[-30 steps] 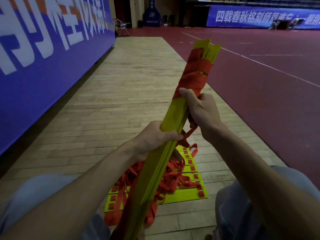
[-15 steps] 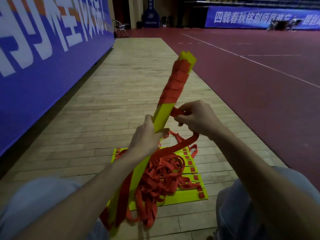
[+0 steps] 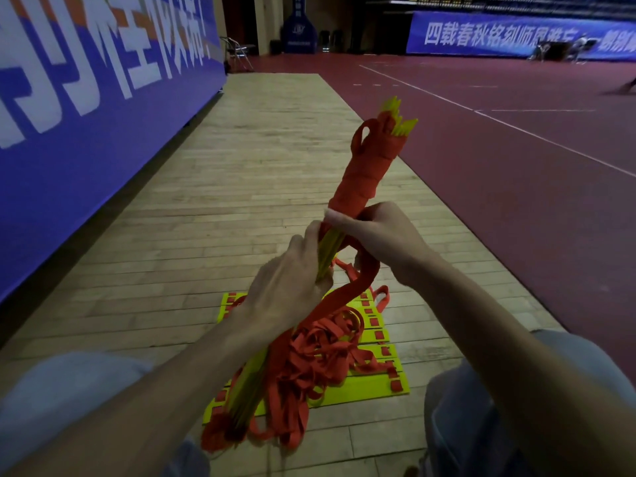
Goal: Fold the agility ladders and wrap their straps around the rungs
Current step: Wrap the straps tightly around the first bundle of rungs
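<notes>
A bundle of yellow ladder rungs (image 3: 329,251) tilts up and away from me, its upper half wound in orange strap (image 3: 366,173). My left hand (image 3: 289,284) grips the bundle at its middle. Just above it, my right hand (image 3: 375,232) holds the orange strap against the rungs at the lower edge of the wrapping. The loose strap (image 3: 347,297) runs down from that hand into a tangled orange heap (image 3: 316,356) below. The bundle's lower end sits near my left knee.
A second folded ladder (image 3: 371,387) of yellow rungs with orange tabs lies flat on the wooden floor (image 3: 241,187) under the heap. A blue banner wall (image 3: 86,132) runs along the left. Red court floor (image 3: 516,184) spreads to the right. My knees frame the bottom.
The wrapped orange section has grown longer down the bundle. My right hand has come round from the right side to press the strap onto the rungs, and the bundle has turned.
</notes>
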A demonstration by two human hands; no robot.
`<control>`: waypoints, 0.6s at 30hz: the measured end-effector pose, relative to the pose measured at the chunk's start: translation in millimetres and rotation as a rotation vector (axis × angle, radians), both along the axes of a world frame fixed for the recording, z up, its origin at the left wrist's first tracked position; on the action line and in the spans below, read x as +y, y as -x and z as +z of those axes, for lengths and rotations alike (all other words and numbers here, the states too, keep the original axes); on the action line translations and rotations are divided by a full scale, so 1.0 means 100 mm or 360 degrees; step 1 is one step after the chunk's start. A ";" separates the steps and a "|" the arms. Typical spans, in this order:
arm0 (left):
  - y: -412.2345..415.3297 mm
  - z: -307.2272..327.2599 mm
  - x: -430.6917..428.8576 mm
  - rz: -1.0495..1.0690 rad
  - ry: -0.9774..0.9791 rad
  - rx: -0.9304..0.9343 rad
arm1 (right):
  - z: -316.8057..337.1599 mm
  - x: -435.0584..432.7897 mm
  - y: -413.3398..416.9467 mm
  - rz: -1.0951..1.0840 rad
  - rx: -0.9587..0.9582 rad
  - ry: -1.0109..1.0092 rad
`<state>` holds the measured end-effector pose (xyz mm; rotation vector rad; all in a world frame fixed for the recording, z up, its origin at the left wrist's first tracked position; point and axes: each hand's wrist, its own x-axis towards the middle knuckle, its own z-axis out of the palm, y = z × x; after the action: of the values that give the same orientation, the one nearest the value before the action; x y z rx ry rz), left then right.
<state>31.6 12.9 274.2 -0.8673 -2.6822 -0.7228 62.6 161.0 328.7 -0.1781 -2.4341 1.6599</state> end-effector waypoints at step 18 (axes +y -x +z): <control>0.00 0.08 0.08 -0.0383 -0.1405 -0.1476 | 0.22 0.24 -0.03 0.0420 0.0118 0.0337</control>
<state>31.8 20.6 281.8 -0.6712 -2.3442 -2.5983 65.8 185.1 350.7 0.1812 -2.3054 1.9947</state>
